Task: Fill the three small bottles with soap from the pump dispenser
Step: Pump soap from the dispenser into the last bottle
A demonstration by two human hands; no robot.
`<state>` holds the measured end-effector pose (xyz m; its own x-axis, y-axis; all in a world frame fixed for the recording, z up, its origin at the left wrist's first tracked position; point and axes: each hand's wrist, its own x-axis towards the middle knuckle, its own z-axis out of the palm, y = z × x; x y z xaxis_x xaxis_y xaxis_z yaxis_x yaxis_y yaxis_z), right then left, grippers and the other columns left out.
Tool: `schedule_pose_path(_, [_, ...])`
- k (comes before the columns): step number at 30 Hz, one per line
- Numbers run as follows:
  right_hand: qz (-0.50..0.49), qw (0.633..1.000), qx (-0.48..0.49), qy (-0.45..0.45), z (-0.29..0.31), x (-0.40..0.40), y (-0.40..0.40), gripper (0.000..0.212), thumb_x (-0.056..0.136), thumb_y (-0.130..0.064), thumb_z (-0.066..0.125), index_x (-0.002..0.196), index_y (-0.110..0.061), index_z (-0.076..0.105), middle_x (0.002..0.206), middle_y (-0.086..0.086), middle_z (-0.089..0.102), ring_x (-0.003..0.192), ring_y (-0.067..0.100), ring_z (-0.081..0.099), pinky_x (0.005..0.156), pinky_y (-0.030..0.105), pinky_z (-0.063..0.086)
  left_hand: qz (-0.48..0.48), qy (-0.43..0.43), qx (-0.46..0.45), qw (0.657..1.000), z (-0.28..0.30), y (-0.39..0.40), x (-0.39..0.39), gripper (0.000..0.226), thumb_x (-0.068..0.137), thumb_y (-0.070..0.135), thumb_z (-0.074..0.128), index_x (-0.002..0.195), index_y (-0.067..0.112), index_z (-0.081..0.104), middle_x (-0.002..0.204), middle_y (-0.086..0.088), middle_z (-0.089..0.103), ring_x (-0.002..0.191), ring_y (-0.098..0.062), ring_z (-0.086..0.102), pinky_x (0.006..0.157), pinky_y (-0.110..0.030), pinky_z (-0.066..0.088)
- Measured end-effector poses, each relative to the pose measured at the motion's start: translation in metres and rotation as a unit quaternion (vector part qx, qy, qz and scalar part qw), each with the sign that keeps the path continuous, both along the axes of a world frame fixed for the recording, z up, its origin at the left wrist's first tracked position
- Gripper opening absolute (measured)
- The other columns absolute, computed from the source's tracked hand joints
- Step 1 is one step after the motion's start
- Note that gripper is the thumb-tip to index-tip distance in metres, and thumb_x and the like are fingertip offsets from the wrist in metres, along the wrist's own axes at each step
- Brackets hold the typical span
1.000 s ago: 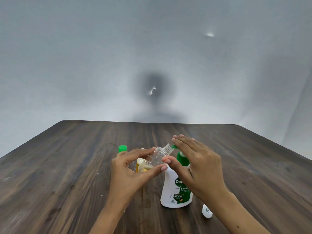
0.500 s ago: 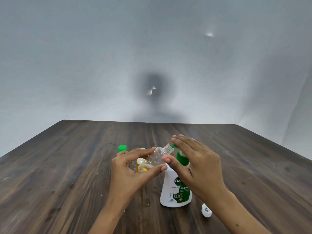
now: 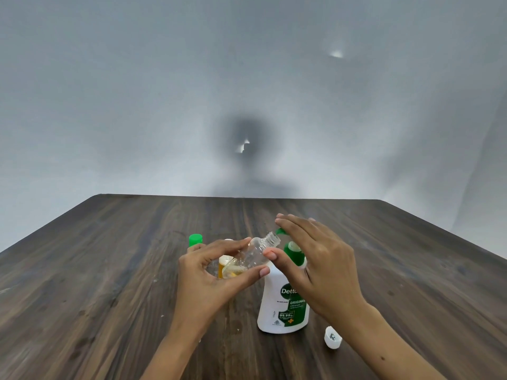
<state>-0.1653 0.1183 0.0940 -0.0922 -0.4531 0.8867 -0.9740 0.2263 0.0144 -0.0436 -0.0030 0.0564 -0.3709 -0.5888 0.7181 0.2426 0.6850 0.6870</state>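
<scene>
Nearest, just right of the pump dispenser (image 3: 284,305), a loose white cap (image 3: 332,336) lies on the dark wooden surface (image 3: 96,283) (presumably off the bottle now being filled). The dispenser stands upright, and the right hand (image 3: 321,266) lies over its green pump head with fingers straight and flat, a pressing grip that curls round nothing. Left of the pump, the left hand (image 3: 212,275) grasps a clear small bottle (image 3: 248,259) between thumb and fingers, tilted so its open neck meets the green spout (image 3: 279,231). A little yellowish soap seems to sit in its lower end, though the hand hides much of it. Beyond, left of the dispenser, stand a white-capped bottle (image 3: 225,263) with yellow contents and a green-capped bottle (image 3: 195,239).

The filling step looks to be in hand, on this third bottle. The next move calls for steady downward strokes with the neck kept under the spout.
</scene>
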Motion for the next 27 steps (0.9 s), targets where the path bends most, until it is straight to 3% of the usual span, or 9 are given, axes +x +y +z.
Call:
schedule_pose_path(3, [0.002, 1.000, -0.009, -0.004, -0.0022, 0.0002, -0.0009, 0.072, 0.093, -0.067, 0.027, 0.107, -0.011, 0.071, 0.109, 0.001, 0.069, 0.099, 0.015, 0.066, 0.094, 0.026, 0.041, -0.005, 0.001, 0.005, 1.000, 0.0006, -0.0004, -0.0001, 0.051, 0.048, 0.071, 0.077, 0.089, 0.043, 0.073, 0.089, 0.027, 0.072, 0.096, -0.003, 0.066, 0.088, -0.041, 0.051])
schedule_pose_path(7, [0.007, 1.000, -0.021, -0.013, -0.0083, 0.0032, -0.0018, 0.069, 0.093, -0.066, 0.030, 0.103, -0.011, 0.071, 0.105, -0.001, 0.070, 0.095, 0.015, 0.065, 0.082, 0.023, 0.046, -0.009, 0.008, 0.005, 1.000, -0.0002, -0.0007, 0.0005, 0.047, 0.048, 0.069, 0.078, 0.088, 0.044, 0.074, 0.089, 0.027, 0.072, 0.093, 0.002, 0.066, 0.089, -0.048, 0.050])
schedule_pose_path(13, [0.000, 1.000, -0.006, -0.002, -0.0015, -0.0014, 0.0012, 0.073, 0.093, -0.067, 0.026, 0.110, -0.010, 0.069, 0.113, 0.002, 0.068, 0.103, 0.016, 0.064, 0.098, 0.028, 0.037, -0.009, 0.010, 0.012, 1.000, 0.0014, 0.0006, 0.0000, 0.046, 0.047, 0.064, 0.080, 0.087, 0.043, 0.073, 0.088, 0.028, 0.071, 0.092, 0.002, 0.066, 0.089, -0.052, 0.050])
schedule_pose_path(19, [0.006, 1.000, -0.007, -0.022, -0.0063, 0.0019, -0.0023, 0.070, 0.092, -0.068, 0.030, 0.103, -0.012, 0.071, 0.106, -0.001, 0.070, 0.099, 0.014, 0.065, 0.095, 0.025, 0.040, -0.010, 0.006, 0.016, 1.000, 0.0006, -0.0004, -0.0001, 0.046, 0.049, 0.063, 0.079, 0.089, 0.042, 0.073, 0.089, 0.027, 0.072, 0.093, 0.000, 0.066, 0.089, -0.049, 0.050])
schedule_pose_path(27, [0.003, 1.000, -0.003, -0.016, -0.0022, 0.0004, 0.0005, 0.075, 0.093, -0.068, 0.025, 0.110, -0.010, 0.069, 0.112, 0.002, 0.069, 0.103, 0.017, 0.064, 0.095, 0.028, 0.038, -0.008, 0.011, 0.009, 1.000, 0.0011, -0.0002, -0.0002, 0.048, 0.047, 0.064, 0.080, 0.089, 0.040, 0.074, 0.088, 0.026, 0.072, 0.092, -0.001, 0.066, 0.087, -0.044, 0.050])
